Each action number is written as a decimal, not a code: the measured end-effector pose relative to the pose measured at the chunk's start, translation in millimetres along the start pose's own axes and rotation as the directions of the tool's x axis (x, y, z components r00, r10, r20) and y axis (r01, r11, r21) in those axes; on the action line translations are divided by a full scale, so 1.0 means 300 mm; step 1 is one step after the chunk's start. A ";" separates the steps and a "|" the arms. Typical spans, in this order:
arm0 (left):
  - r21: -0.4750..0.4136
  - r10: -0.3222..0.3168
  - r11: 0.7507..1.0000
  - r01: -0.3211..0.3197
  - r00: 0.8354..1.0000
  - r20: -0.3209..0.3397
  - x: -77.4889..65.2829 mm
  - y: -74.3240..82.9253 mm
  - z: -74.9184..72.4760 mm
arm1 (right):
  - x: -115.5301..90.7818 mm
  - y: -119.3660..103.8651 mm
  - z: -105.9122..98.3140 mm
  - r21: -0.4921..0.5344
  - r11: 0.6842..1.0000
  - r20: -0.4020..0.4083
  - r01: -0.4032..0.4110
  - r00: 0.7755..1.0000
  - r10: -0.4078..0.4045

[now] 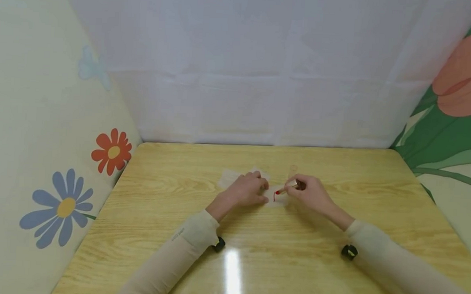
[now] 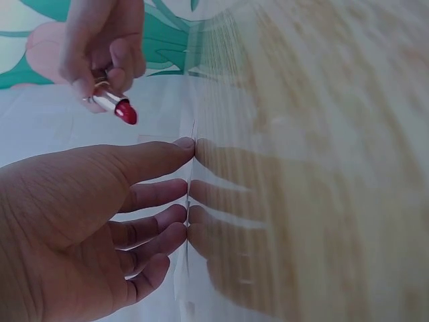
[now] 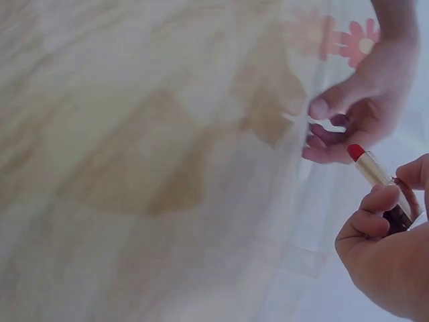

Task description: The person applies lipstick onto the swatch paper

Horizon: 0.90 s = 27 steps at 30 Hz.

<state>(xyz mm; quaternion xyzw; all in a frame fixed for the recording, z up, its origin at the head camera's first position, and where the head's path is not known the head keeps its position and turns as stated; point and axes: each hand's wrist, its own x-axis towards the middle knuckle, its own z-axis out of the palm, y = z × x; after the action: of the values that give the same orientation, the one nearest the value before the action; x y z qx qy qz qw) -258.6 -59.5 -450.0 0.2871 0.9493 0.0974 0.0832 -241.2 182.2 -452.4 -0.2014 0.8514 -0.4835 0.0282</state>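
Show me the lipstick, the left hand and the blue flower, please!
Lipstick [image 3: 373, 169]: right wrist view, on its gold-coloured barrel.
Left hand [image 1: 246, 190]: head view, on the back of the hand.
Blue flower [image 1: 65, 207]: head view, on its yellow centre.

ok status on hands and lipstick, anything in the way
Right hand gripping lipstick, red tip out. Left hand, fingertips down beside red line on pale sheet. Nothing visible blocking the tip.

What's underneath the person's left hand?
Pale paper shows on either side of the left hand, on the wooden table. In the head view the hand hides what lies between, so whether it is one sheet can't be told.
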 end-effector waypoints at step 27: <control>-0.060 0.030 0.998 -0.031 0.999 -0.033 0.011 -0.016 0.012 | -0.058 -0.010 -0.130 0.219 0.975 -0.214 0.046 0.977 0.002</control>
<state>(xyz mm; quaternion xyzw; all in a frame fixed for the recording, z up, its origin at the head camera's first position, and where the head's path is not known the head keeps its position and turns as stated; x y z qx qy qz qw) -263.1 -61.1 -455.1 0.2973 0.9427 0.1318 0.0751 -233.8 219.0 -431.8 -0.1535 0.7875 -0.5950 -0.0463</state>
